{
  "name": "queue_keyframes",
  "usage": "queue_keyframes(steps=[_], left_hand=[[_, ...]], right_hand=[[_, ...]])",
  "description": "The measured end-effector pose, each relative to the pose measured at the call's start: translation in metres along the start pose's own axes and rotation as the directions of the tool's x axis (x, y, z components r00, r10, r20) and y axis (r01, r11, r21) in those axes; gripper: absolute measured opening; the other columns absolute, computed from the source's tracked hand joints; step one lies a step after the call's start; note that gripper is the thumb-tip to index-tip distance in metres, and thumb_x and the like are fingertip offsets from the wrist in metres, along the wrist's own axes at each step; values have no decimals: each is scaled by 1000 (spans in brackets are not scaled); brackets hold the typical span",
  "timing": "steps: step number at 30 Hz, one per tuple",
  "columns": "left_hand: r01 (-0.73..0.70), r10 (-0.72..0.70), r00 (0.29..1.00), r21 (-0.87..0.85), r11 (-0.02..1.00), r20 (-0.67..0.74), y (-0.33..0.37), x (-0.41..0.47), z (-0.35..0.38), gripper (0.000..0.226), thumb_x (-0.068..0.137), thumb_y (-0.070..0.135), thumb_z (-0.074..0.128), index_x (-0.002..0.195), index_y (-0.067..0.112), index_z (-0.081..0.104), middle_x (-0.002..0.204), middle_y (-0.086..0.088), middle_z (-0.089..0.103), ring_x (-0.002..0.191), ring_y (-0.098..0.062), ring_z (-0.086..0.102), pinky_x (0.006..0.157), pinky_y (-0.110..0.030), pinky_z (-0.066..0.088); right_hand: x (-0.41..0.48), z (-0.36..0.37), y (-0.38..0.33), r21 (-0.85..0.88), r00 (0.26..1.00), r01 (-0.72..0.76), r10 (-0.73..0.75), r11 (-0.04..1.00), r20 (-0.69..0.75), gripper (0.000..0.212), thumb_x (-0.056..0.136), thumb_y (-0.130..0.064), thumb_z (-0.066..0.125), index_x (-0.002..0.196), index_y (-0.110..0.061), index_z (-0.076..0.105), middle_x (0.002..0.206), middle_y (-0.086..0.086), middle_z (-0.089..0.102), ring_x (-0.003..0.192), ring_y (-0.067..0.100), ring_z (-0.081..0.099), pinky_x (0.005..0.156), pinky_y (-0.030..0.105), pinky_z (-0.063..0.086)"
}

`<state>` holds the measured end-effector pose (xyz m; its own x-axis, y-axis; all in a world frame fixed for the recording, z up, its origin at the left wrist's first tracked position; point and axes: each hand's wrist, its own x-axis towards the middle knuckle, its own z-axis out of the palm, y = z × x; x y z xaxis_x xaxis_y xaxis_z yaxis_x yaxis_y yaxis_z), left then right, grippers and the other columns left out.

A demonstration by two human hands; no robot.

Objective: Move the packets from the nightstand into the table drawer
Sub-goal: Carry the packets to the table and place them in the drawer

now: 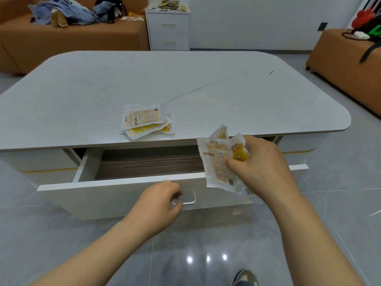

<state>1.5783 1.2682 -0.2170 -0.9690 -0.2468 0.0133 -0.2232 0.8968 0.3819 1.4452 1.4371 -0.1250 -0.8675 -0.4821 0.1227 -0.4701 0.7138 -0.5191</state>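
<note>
A: Grey wood grain, that is the floor of the one open drawer [148, 162] under the near edge of the table [185, 79]. How many packets do you count?

B: They are in three places. I count three in the bunch of packets [216, 164], which the right hand [261, 162] pinches between thumb and fingers above the right end of the drawer. The stack of packets [146, 121] lies at the near edge of the table, a little left of the middle. I see three layers there, maybe more under them.

A: And the nightstand [168, 29]?

B: It stands far behind the table, with two closed drawers. On its top is a heap of packets [170, 5], too small and cut by the upper border, so I cannot count it.

A: The left hand [158, 205]?

B: Its fingers are curled around the one handle [188, 198] in the middle of the drawer front. They hide the left part of the handle.

A: Anything else hard to see?

B: The bunch covers the right end of the drawer front, and one shoe [246, 277] is cut off at the bottom border.
</note>
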Motion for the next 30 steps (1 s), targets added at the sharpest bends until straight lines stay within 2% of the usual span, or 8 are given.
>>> queue_keyframes(steps=[2, 3, 6, 12, 15, 23, 27, 30], left_hand=[[-19, 27, 992, 63, 998, -123, -8, 2, -13, 33, 82, 30, 61, 112, 16, 61, 104, 1, 59, 99, -19, 55, 86, -27, 42], [-6, 21, 990, 107, 994, -138, -13, 3, -17, 39, 82, 30, 65, 117, 14, 60, 108, -1, 58, 102, -23, 55, 89, -31, 44], [95, -87, 995, 153, 984, -55, -26, 2, -21, 52, 87, 38, 60, 131, 13, 51, 121, -3, 54, 112, -25, 50, 98, -33, 41], [119, -114, 993, 146, 982, -41, -34, 3, -26, 38, 91, 48, 49, 116, 20, 56, 109, 2, 58, 106, -20, 51, 91, -31, 42], [121, -116, 992, 140, 983, -42, -33, 2, -26, 37, 92, 50, 47, 110, 19, 58, 105, 1, 58, 103, -20, 52, 88, -31, 42], [86, -86, 996, 74, 994, 2, -36, -5, -29, 32, 92, 48, 49, 100, 19, 59, 98, 2, 59, 97, -19, 54, 78, -30, 41], [48, -50, 995, 30, 998, 83, -35, -13, -30, 29, 89, 50, 52, 93, 22, 59, 94, 6, 60, 89, -14, 54, 71, -27, 39], [37, -34, 985, -12, 999, 169, -34, -19, -32, 28, 85, 52, 57, 88, 24, 61, 90, 8, 61, 84, -11, 53, 64, -24, 34]], right_hand=[[2, 2, -3, -17, 1000, 1, -1, 1000, -4, 15, 78, -28, 64, 92, -21, 64, 84, -5, 67, 80, 19, 62, 68, 38, 54], [3, 4, -5, -21, 1000, 3, -3, 1000, -6, 16, 78, -29, 63, 92, -21, 64, 84, -5, 67, 80, 20, 61, 68, 39, 54], [7, 10, -12, -8, 1000, 18, -18, 1000, -12, 16, 79, -29, 63, 93, -20, 64, 86, -3, 68, 81, 21, 62, 68, 40, 54], [14, 24, -32, 102, 997, 77, -75, 992, -27, 14, 82, -28, 63, 95, -22, 64, 89, -9, 68, 81, 14, 63, 66, 37, 56], [19, 32, -38, 215, 995, 100, -97, 971, -23, 14, 81, -27, 64, 94, -24, 65, 88, -9, 69, 84, 15, 65, 71, 42, 56], [31, 51, -29, 180, 990, 43, -66, 983, 128, 19, 80, -25, 69, 99, -27, 66, 95, -10, 69, 89, 12, 65, 77, 42, 56], [35, 57, -21, 127, 969, -19, -13, 992, 248, 16, 80, -23, 71, 93, -29, 65, 94, -11, 69, 86, 9, 65, 78, 41, 57], [35, 64, -16, 86, 931, -72, 36, 994, 362, 16, 80, -23, 73, 90, -31, 64, 90, -12, 69, 80, 4, 64, 74, 34, 56]])
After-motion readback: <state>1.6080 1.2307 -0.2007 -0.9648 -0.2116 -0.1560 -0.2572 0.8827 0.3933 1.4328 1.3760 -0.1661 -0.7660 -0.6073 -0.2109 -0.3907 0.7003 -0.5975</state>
